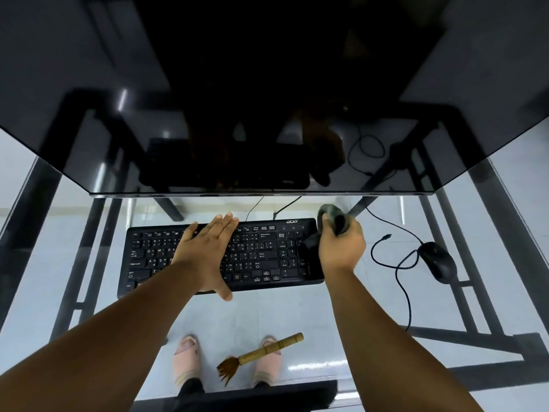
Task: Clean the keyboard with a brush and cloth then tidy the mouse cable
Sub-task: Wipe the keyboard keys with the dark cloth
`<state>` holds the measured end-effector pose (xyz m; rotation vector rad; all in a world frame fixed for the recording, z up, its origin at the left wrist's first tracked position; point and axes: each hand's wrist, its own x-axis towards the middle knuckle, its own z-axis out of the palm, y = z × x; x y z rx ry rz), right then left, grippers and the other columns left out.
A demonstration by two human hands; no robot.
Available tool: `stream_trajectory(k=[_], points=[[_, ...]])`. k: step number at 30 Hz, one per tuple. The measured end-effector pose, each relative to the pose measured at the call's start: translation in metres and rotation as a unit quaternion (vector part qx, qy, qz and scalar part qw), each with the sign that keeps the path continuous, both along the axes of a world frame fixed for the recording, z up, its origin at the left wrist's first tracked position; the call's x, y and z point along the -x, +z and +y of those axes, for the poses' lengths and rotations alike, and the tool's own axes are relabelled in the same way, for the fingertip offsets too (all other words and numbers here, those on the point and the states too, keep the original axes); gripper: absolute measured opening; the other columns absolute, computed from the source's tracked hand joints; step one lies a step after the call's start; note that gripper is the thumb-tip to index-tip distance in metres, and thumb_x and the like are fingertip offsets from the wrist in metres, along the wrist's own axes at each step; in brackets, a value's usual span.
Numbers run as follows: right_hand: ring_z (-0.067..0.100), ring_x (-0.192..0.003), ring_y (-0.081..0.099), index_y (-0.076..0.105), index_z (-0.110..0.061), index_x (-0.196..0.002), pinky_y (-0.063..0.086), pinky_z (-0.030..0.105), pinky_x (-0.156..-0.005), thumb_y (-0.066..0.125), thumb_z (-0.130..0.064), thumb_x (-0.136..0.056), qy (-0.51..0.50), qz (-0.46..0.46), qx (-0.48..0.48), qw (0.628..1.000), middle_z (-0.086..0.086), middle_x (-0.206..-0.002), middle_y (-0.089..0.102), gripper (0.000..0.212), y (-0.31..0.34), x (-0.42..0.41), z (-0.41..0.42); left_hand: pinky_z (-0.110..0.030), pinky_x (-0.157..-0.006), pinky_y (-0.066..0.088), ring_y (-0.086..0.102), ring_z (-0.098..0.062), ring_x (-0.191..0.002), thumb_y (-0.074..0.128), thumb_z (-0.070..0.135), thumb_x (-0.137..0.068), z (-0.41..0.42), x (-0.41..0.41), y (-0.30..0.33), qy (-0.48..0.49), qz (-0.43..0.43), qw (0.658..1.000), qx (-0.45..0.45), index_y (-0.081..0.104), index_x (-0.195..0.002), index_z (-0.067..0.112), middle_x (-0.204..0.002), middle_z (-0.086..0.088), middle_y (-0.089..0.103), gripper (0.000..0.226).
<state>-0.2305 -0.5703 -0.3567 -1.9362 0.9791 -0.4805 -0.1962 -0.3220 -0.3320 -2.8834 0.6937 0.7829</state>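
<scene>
A black keyboard point(154, 257) lies on the glass desk point(297, 316) in front of the monitor. My left hand point(208, 248) rests flat on its middle keys, fingers apart. My right hand point(341, 245) is closed around a dark grey cloth point(331, 217) at the keyboard's right end, over the number pad. A wooden-handled brush point(264, 353) lies on the glass near the front edge, bristles pointing toward me. A black mouse point(438, 261) sits to the right, its cable point(398, 263) looping loosely across the glass.
A large dark monitor point(267, 114) overhangs the back of the desk. Thin cables point(285, 205) run from behind the keyboard. The black desk frame point(463, 292) and my feet in pink slippers point(185, 359) show through the glass.
</scene>
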Motion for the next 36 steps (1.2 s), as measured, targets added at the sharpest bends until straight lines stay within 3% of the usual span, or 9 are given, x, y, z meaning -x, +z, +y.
stream_trajectory(k=[2, 6, 11, 16, 20, 24, 29, 33, 36], points=[[0.019, -0.088, 0.059, 0.065, -0.016, -0.089, 0.049, 0.031, -0.073, 0.073, -0.027, -0.083, 0.017, -0.02, 0.06, 0.998, -0.004, -0.099, 0.059, 0.015, 0.002, 0.0, 0.006, -0.046, -0.121, -0.002, -0.014, -0.011, -0.148, 0.078, 0.074, -0.045, 0.0, -0.001, 0.0, -0.002, -0.001, 1.0, 0.0, -0.025, -0.15, 0.024, -0.16, 0.007, -0.023, 0.155], [0.024, -0.093, 0.053, 0.073, -0.018, -0.097, 0.045, 0.028, -0.067, 0.074, -0.024, -0.076, 0.119, 0.071, 0.177, 0.975, -0.002, -0.101, 0.061, 0.022, -0.009, 0.002, 0.021, -0.045, -0.121, -0.003, -0.013, -0.011, -0.148, 0.078, 0.074, -0.044, 0.001, -0.001, -0.001, 0.0, 0.0, 1.0, 0.004, -0.024, -0.15, 0.024, -0.16, 0.007, -0.022, 0.155], [0.024, -0.088, 0.052, 0.074, -0.018, -0.105, 0.047, 0.034, -0.077, 0.065, -0.016, -0.071, 0.349, 0.036, 0.279, 0.894, -0.002, -0.099, 0.064, 0.036, -0.012, 0.013, 0.028, -0.042, -0.121, -0.005, -0.014, -0.009, -0.148, 0.078, 0.074, -0.044, 0.002, -0.001, -0.003, 0.005, -0.001, 1.0, 0.016, -0.025, -0.149, 0.026, -0.159, 0.009, -0.024, 0.155], [0.023, -0.087, 0.049, 0.074, -0.019, -0.098, 0.051, 0.041, -0.072, 0.062, -0.007, -0.07, 0.217, 0.08, 0.234, 0.944, -0.005, -0.098, 0.061, 0.033, -0.014, 0.011, 0.024, -0.04, -0.12, -0.007, -0.013, -0.008, -0.148, 0.079, 0.073, -0.044, 0.004, 0.001, -0.003, 0.01, -0.004, 1.0, 0.026, -0.023, -0.15, 0.026, -0.159, 0.01, -0.023, 0.154], [0.024, -0.092, 0.051, 0.072, -0.023, -0.106, 0.043, 0.037, -0.078, 0.064, -0.011, -0.072, 0.326, 0.097, 0.306, 0.889, -0.007, -0.102, 0.061, 0.037, -0.004, 0.014, 0.03, -0.04, -0.119, -0.007, -0.013, -0.007, -0.148, 0.079, 0.073, -0.043, 0.004, 0.0, -0.003, 0.011, -0.004, 0.999, 0.03, -0.021, -0.151, 0.026, -0.159, 0.009, -0.024, 0.154], [0.022, -0.094, 0.051, 0.071, -0.026, -0.097, 0.031, 0.036, -0.076, 0.064, -0.015, -0.074, 0.185, 0.164, 0.284, 0.926, -0.009, -0.1, 0.059, 0.027, 0.001, 0.008, 0.029, -0.039, -0.12, -0.006, -0.013, -0.007, -0.147, 0.08, 0.072, -0.044, 0.004, -0.001, -0.004, 0.014, -0.001, 0.999, 0.03, -0.022, -0.15, 0.026, -0.159, 0.009, -0.024, 0.155], [0.022, -0.096, 0.053, 0.07, -0.027, -0.11, 0.033, 0.039, -0.078, 0.064, -0.016, -0.073, 0.33, 0.139, 0.357, 0.863, -0.01, -0.104, 0.061, 0.039, 0.002, 0.013, 0.034, -0.038, -0.12, -0.006, -0.013, -0.007, -0.147, 0.079, 0.073, -0.042, 0.006, -0.002, -0.006, 0.013, -0.005, 0.999, 0.041, -0.022, -0.15, 0.026, -0.159, 0.01, -0.023, 0.156], [0.021, -0.092, 0.051, 0.069, -0.025, -0.094, 0.025, 0.035, -0.073, 0.061, -0.013, -0.073, 0.184, 0.181, 0.289, 0.922, -0.009, -0.098, 0.058, 0.026, 0.002, 0.008, 0.03, -0.04, -0.119, -0.009, -0.017, -0.008, -0.147, 0.079, 0.073, -0.044, 0.006, 0.0, -0.007, 0.015, -0.009, 0.999, 0.035, -0.025, -0.149, 0.025, -0.158, 0.008, -0.027, 0.156], [0.024, -0.101, 0.05, 0.067, -0.024, -0.111, 0.039, 0.04, -0.082, 0.061, -0.015, -0.075, 0.258, 0.156, 0.269, 0.915, -0.007, -0.111, 0.058, 0.038, 0.0, 0.007, 0.05, -0.044, -0.12, -0.008, -0.019, -0.012, -0.147, 0.076, 0.077, -0.042, 0.009, 0.003, -0.006, 0.026, -0.024, 0.999, 0.028, -0.024, -0.149, 0.021, -0.158, 0.004, -0.028, 0.157]])
